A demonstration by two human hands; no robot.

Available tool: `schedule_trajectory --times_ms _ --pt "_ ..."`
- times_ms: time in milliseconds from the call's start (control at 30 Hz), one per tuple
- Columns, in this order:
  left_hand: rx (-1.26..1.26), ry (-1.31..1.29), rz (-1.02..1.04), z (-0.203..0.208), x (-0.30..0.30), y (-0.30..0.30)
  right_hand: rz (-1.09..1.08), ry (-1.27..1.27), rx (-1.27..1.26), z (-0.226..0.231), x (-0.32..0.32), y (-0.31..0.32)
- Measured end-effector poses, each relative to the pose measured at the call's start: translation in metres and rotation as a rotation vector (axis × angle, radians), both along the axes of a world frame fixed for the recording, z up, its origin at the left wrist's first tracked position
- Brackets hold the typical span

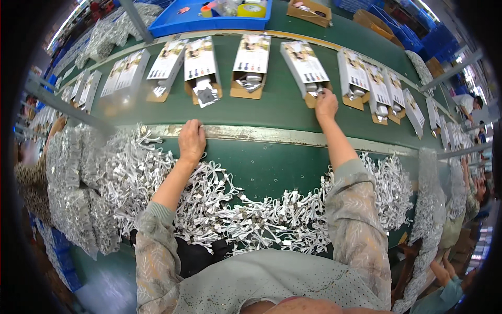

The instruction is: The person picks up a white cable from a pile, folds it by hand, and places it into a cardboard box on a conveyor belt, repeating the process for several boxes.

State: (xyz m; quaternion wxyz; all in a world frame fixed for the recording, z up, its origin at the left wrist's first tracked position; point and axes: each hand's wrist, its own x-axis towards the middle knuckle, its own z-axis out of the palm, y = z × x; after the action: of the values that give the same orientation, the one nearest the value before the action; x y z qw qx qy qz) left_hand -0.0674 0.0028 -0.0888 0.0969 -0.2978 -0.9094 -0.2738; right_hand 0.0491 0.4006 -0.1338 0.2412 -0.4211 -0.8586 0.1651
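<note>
My right hand (327, 103) reaches to the open near end of a white printed carton (303, 62) lying on the green belt. Its fingers are bent together at the opening, beside white items inside; what they pinch is hidden. At the metal rail (261, 134) rests my left hand (192, 140), fingers curled and pressed together; anything in them is out of sight. A big heap of bundled white cables (251, 220) with plugs spreads below both forearms. Another open carton (251, 60) lies between the hands, a silvery packet and a white item showing at its mouth.
More cartons line the belt to the left (200, 56) and right (377, 86), several with flaps open. A blue tray (209, 23) with tape stands at the back. Plastic-wrapped bundles (78, 188) are piled at left. Grey posts (137, 21) rise nearby; other people sit at both sides.
</note>
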Motion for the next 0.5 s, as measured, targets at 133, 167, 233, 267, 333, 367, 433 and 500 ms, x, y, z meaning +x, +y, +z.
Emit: schedule_trajectory --times_ms 133,167,233,267,333,367,433,500 --pt "0.003 -0.055 0.107 -0.005 -0.013 -0.015 0.396 -0.148 0.194 0.061 -0.001 -0.048" --pt "0.029 -0.093 0.136 -0.001 -0.013 -0.014 0.598 -0.128 0.107 0.077 0.012 -0.068" --pt "0.050 -0.116 0.148 0.005 -0.015 -0.017 0.937 -0.196 -0.219 0.115 0.043 -0.131" --pt "0.071 -0.124 0.145 0.007 -0.016 -0.017 1.059 -0.271 -0.509 0.136 0.062 -0.163" --pt "0.105 -0.124 0.139 0.001 -0.017 -0.013 1.321 -0.423 -0.407 0.141 0.091 -0.206" --pt "0.109 -0.116 0.143 -0.003 -0.018 -0.016 1.368 -0.616 -0.457 0.138 0.103 -0.225" --pt "0.115 -0.120 0.140 -0.005 -0.016 -0.012 1.353 -0.678 -0.524 0.120 0.118 -0.235" --pt "0.081 -0.159 0.160 -0.003 -0.014 -0.010 1.304 -0.537 -0.549 0.107 0.115 -0.224"
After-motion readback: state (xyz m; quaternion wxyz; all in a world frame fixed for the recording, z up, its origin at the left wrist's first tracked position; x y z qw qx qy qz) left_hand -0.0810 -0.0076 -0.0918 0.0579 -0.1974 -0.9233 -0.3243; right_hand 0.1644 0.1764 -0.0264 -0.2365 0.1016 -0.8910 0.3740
